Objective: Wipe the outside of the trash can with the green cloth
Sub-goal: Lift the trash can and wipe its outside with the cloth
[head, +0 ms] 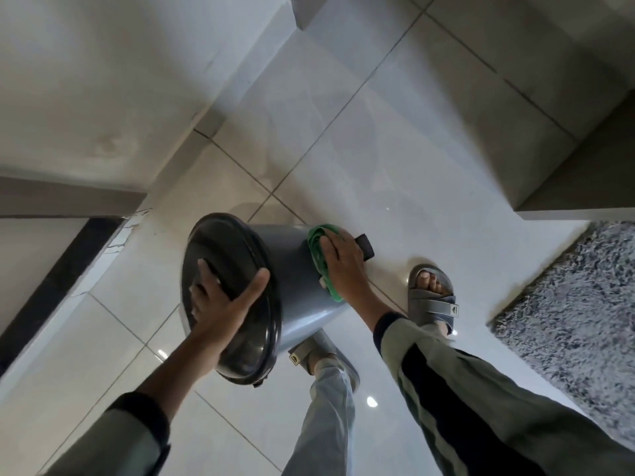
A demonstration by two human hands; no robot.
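Under the left hand (220,304), spread flat with fingers splayed, lies the dark lid (220,338) of the tilted grey trash can (292,286). Against its side, the right hand (343,266) presses the green cloth (318,259), fingers curled over it, above the tiled floor (343,149).
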